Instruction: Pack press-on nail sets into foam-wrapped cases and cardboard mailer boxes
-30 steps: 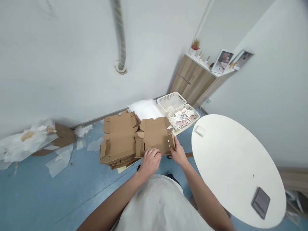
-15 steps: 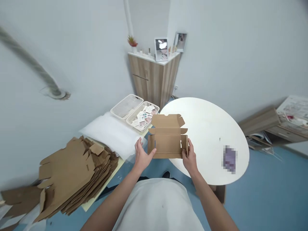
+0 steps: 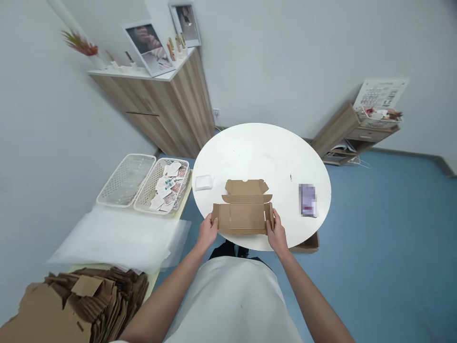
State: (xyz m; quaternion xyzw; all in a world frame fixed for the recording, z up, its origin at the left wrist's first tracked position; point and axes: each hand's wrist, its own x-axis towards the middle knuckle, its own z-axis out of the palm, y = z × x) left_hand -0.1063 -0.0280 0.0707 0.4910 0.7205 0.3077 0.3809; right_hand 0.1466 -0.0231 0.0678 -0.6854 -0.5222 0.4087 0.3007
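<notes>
A brown cardboard box (image 3: 247,216), partly folded with its lid flaps spread out, is held level over the near edge of the round white table (image 3: 264,143). My left hand (image 3: 207,230) grips its left side flap, which lies folded outward. At the opposite end, my right hand (image 3: 277,233) is closed on the right side wall, which stands up, the thumb inside. On the table to the right lies a purple item (image 3: 308,200), blurred by pixels. A small white packet (image 3: 203,182) rests near the table's left edge.
At left, a white basket (image 3: 162,186) of small cards stands beside an empty-looking basket (image 3: 124,181). White foam sheets (image 3: 117,236) and a stack of flat cardboard boxes (image 3: 71,309) lie nearer. A wooden cabinet (image 3: 157,105) and a low shelf (image 3: 342,131) stand by the wall.
My view has turned right toward the round table, and the cardboard box is now over it. The left side flap has swung outward from upright, with my left hand now gripping it.
</notes>
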